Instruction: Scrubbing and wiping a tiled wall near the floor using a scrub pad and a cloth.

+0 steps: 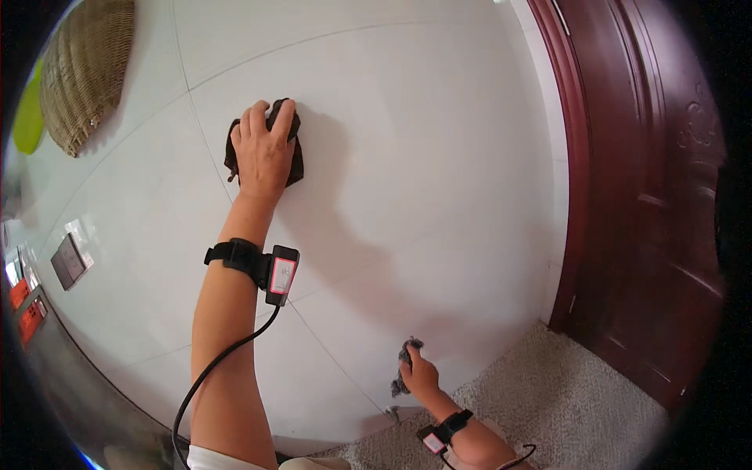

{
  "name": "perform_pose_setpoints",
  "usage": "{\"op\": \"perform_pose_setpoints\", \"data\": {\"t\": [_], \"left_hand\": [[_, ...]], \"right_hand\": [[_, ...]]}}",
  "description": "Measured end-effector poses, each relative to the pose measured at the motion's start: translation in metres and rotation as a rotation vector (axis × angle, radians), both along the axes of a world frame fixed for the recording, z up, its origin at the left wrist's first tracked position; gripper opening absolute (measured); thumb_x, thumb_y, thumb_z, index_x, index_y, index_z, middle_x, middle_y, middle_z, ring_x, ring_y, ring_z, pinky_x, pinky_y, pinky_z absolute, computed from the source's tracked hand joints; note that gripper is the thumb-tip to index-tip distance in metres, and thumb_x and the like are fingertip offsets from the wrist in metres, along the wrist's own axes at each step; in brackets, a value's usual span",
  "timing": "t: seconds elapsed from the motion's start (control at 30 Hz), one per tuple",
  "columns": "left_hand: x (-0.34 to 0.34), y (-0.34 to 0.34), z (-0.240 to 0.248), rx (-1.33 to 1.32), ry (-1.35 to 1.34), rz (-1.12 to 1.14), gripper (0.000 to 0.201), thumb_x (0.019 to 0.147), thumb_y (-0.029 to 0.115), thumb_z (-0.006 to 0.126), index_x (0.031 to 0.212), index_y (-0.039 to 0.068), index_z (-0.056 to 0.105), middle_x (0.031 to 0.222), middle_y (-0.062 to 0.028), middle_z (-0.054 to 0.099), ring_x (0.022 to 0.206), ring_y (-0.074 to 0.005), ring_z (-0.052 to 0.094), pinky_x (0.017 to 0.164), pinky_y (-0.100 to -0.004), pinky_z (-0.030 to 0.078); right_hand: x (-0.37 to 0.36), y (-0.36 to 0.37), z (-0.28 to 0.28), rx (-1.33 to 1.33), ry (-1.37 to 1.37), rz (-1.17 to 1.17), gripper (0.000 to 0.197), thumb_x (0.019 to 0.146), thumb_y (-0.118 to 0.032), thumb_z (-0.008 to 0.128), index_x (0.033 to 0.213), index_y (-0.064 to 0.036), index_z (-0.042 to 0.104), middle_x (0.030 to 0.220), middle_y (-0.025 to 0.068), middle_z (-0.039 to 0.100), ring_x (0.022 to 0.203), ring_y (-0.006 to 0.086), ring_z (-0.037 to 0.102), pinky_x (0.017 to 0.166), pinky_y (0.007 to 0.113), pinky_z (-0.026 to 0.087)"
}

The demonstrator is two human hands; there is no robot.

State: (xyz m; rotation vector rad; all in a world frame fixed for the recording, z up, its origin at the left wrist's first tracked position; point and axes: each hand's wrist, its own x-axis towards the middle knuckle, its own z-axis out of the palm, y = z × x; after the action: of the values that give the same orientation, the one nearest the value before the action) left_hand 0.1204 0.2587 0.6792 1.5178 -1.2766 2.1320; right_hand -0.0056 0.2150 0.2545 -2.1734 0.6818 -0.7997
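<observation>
My left hand (264, 157) presses a dark brown cloth (295, 166) flat against the white tiled wall (439, 157). Its fingers are bent over the cloth, whose edges stick out on both sides of the hand. Lower and to the right, my right hand (424, 376) is closed around a bunched dark grey, ragged wad (403, 379). Whether that wad is cloth or a scouring pad I cannot tell. It hangs near the foot of the wall, and contact with the tiles cannot be made out.
A dark red panelled door (634, 180) stands at the right. A woven basket (90, 66) and a yellow-green object (30, 113) hang at upper left. A wall switch plate (69, 261) sits below them, above a dark surface (78, 376) with red packets (31, 319). The floor (564, 384) is speckled grey.
</observation>
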Motion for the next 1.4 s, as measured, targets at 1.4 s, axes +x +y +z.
{"op": "perform_pose_setpoints", "data": {"t": [1.4], "left_hand": [[0.042,0.051,0.139,-0.358,0.083,0.056,0.034,0.073,0.015,0.055,0.103,0.004,0.044,0.103,-0.0137,0.048,0.097,-0.0323,0.042,0.085,-0.0394,0.034]], "right_hand": [[-0.010,-0.013,-0.002,-0.241,-0.335,0.123,0.043,0.077,-0.029,0.052,0.113,-0.0050,0.044,0.067,0.0127,0.055,0.055,0.0271,0.053,0.048,0.039,0.042]]}}
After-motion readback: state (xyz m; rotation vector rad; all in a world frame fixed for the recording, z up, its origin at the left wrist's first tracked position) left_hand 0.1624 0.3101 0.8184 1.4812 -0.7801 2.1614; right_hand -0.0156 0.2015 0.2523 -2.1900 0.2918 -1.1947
